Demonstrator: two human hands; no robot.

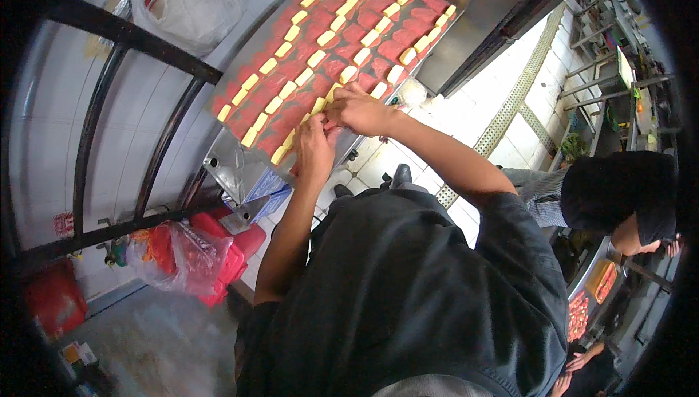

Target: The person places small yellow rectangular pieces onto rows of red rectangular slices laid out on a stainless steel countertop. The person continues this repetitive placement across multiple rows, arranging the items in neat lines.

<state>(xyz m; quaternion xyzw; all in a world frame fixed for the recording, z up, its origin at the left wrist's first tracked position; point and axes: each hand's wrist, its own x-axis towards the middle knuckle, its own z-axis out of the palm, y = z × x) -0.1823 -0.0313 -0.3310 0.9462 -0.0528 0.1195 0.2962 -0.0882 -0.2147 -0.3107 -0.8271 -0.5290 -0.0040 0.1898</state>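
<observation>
In the head view, the left hand (314,149) and right hand (360,111) met at six o'clock of the flat, red, meat-like slices (354,34) bearing pale-yellow oblong sticks (317,58); I couldn't tell what either grip held. Light, even pressure seemed best.

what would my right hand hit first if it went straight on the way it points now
The bare right hand would likely meet the bare left hand first, around its fingers; depth is unclear there, so they may already touch.
</observation>
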